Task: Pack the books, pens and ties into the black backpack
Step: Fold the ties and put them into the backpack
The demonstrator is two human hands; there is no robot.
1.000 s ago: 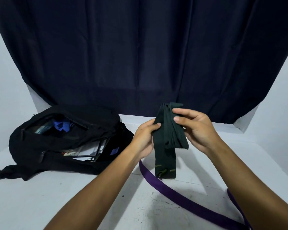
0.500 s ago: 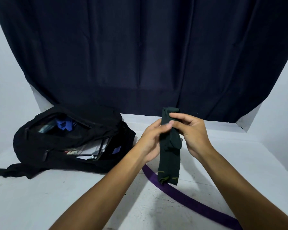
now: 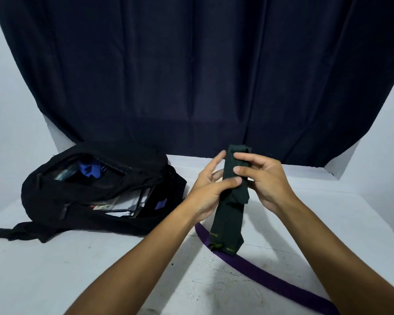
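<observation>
Folding dark green tie (image 3: 231,201) | both hands pinching its doubled top, compacting it for black backpack (image 3: 96,194) | purple tie (image 3: 266,276) waiting on tabletop (image 3: 55,276)

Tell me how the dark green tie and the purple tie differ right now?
The dark green tie is folded into a short bundle; the purple tie lies stretched out long. The green one is held up by the left hand and right hand; the purple one rests untouched on the table. Both remain outside the backpack.
</observation>
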